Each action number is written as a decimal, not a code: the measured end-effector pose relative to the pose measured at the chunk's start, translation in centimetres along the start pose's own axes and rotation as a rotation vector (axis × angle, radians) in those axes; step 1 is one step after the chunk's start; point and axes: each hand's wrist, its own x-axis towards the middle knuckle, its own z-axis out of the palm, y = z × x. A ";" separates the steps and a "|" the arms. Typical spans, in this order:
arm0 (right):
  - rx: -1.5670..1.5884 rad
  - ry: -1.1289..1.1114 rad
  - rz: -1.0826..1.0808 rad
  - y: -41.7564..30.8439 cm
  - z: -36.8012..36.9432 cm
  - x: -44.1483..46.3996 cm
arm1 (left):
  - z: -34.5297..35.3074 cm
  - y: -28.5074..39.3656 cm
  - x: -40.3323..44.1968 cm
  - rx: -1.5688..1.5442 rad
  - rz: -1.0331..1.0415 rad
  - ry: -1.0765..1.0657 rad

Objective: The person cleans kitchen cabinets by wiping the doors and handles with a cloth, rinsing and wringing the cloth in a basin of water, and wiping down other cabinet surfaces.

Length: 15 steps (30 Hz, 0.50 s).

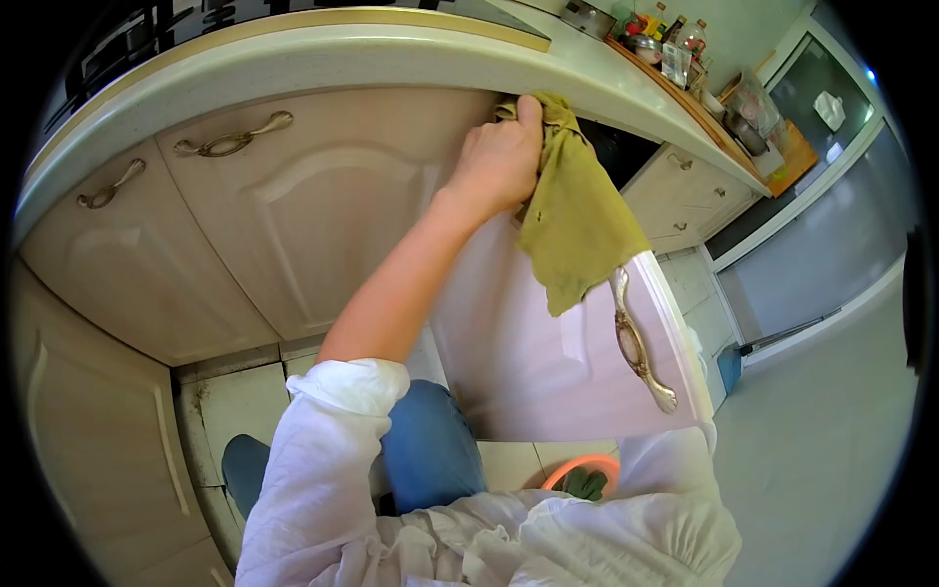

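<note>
My left hand (499,161) is closed on a yellow-green cleaning cloth (579,210) at the top edge of an open cabinet door (528,342). The cloth hangs down over the upper part of the door's front, and its lower end lies near the ornate metal handle (641,347). A dark gap shows beside the cloth, under the countertop. My right sleeve (670,465) reaches behind the door, which hides my right hand.
Closed cabinet doors (323,205) stand to the left below the countertop (323,59), with a stove (176,29) above. Bottles (692,37) and kitchen items crowd the far counter. An orange basin (604,464) with something dark green inside sits on the tiled floor.
</note>
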 end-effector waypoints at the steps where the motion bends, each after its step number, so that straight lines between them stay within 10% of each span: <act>1: 0.010 -0.016 0.005 0.3 -0.2 0.6 | 0.2 -0.2 -0.1 0.000 0.008 -0.005; 10: 0.352 0.009 0.137 1.2 0.4 1.3 | 1.1 -2.4 0.1 -0.116 0.053 0.060; 15: -0.050 0.035 0.062 -1.7 -0.1 -2.0 | 1.0 -2.9 -0.7 -0.265 0.074 0.081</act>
